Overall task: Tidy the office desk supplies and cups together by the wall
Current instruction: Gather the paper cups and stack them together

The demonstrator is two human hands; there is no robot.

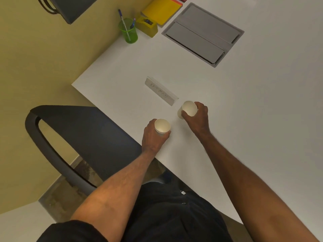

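Note:
My left hand [152, 137] grips a small white paper cup [162, 126] near the front edge of the white desk [244, 102]. My right hand [199, 116] grips a second white paper cup [189, 108], a little farther in and tilted. Just beyond the cups lies a folded white name card [160, 90] with handwriting on it. At the far left corner by the wall stand a green pen holder [129, 32] with pens, a yellow tape dispenser [147, 26] and a yellow notepad [161, 9].
A grey cable-box lid [202, 34] is set into the desk at the back. A dark chair [78, 137] stands at the desk's left edge under my left forearm. Another dark chair [70, 7] is at top left by the yellow wall.

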